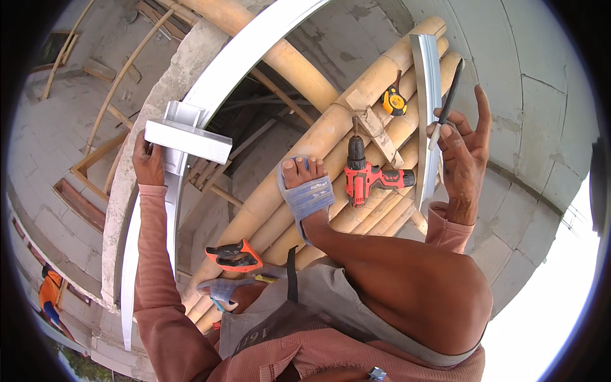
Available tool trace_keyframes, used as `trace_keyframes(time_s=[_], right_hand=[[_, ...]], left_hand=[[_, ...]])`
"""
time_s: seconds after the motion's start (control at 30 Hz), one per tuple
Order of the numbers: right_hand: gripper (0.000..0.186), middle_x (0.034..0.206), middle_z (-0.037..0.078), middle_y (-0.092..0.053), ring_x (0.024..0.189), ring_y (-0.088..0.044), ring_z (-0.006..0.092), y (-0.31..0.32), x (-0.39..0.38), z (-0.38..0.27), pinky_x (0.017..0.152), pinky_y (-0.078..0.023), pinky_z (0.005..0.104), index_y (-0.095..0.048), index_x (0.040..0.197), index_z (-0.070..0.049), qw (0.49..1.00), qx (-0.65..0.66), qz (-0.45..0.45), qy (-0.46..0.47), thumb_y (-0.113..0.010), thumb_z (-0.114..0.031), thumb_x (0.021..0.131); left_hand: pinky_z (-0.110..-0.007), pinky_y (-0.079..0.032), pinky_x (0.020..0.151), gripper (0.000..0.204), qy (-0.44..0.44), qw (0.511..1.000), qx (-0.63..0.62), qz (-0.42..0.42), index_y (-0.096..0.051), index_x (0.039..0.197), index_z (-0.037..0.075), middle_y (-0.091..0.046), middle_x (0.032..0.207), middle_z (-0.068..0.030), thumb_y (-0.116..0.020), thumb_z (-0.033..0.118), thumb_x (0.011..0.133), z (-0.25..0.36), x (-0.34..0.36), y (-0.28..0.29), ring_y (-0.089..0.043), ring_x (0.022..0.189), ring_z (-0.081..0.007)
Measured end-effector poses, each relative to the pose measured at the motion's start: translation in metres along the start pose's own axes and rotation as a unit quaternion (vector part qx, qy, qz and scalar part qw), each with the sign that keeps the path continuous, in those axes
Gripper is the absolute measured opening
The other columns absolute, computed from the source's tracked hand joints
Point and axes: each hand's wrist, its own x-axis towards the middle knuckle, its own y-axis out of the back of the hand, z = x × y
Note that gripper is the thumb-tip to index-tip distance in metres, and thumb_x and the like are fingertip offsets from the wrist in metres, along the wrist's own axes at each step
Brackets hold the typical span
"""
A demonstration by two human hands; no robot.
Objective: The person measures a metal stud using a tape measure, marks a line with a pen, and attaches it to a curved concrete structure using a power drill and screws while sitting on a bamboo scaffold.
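Note:
My left hand (149,162) is closed on the left end of a short white metal channel piece (191,141). That piece lies crosswise over a long curved white metal profile (245,48), near another small metal part partly hidden beneath it. On the right, my right hand (464,156) pinches a slim black pen with a white end (452,92) between thumb and fingers; its other fingers stretch upward. Beside it leans a narrow bent metal strip (428,83). A red and black cordless drill (359,178) rests on the bamboo, below a yellow tape measure (394,102).
Bamboo poles (299,153) form the platform under my sandalled feet. An orange-handled saw (235,256) lies near my left foot. A rough concrete edge (118,210) runs along the left, with lower floor beyond. A person in orange (49,290) is far below left. Block wall (541,95) rises right.

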Motion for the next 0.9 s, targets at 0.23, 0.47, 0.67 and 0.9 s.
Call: trace_keyframes(time_s=[0.23,0.47,0.67,0.9], right_hand=[[0.064,0.116,0.015,-0.057,0.097,-0.058,0.0174,-0.024,-0.041,-0.09,0.088,-0.05,0.0264,-0.036,0.156,0.003,0.967,0.086,-0.188,0.148,-0.061,-0.006,0.097],[0.025,0.071,-0.003,-0.055,0.07,-0.048,0.0072,-0.06,-0.074,-0.145,0.065,-0.042,0.0219,-0.064,0.081,-0.009,0.922,0.032,-0.198,0.332,-0.064,-0.021,0.103],[0.016,0.079,-0.002,-0.062,0.067,-0.051,0.0059,-0.077,-0.107,-0.164,0.069,-0.044,0.0229,-0.065,0.084,-0.011,0.875,0.017,-0.085,0.476,-0.065,-0.017,0.099],[0.009,0.089,0.002,-0.065,0.076,-0.053,0.0107,-0.061,-0.108,-0.178,0.077,-0.045,0.0267,-0.065,0.095,-0.009,0.854,0.026,-0.08,0.514,-0.064,-0.018,0.099]], left_hand=[[-0.033,-0.054,0.096,0.026,-0.01,1.0,0.026,-0.006,-0.066,0.122,0.001,-0.071,0.113,-0.0082,-0.067,0.016,0.102,-0.002,0.002,-0.015,-0.069,0.105,-0.0183],[-0.033,-0.054,0.097,0.024,0.012,1.0,0.014,-0.003,-0.067,0.117,0.002,-0.072,0.112,-0.0103,-0.068,0.02,0.101,0.019,-0.002,-0.001,-0.071,0.106,-0.0212],[-0.034,-0.055,0.096,0.026,0.01,0.999,0.043,0.003,-0.068,0.117,0.002,-0.073,0.112,-0.0128,-0.068,0.022,0.101,0.018,-0.003,-0.005,-0.072,0.105,-0.0231],[-0.034,-0.054,0.096,0.026,0.004,0.998,0.067,0.011,-0.068,0.114,0.002,-0.073,0.111,-0.0118,-0.068,0.024,0.102,0.021,-0.001,-0.014,-0.071,0.105,-0.0227]])
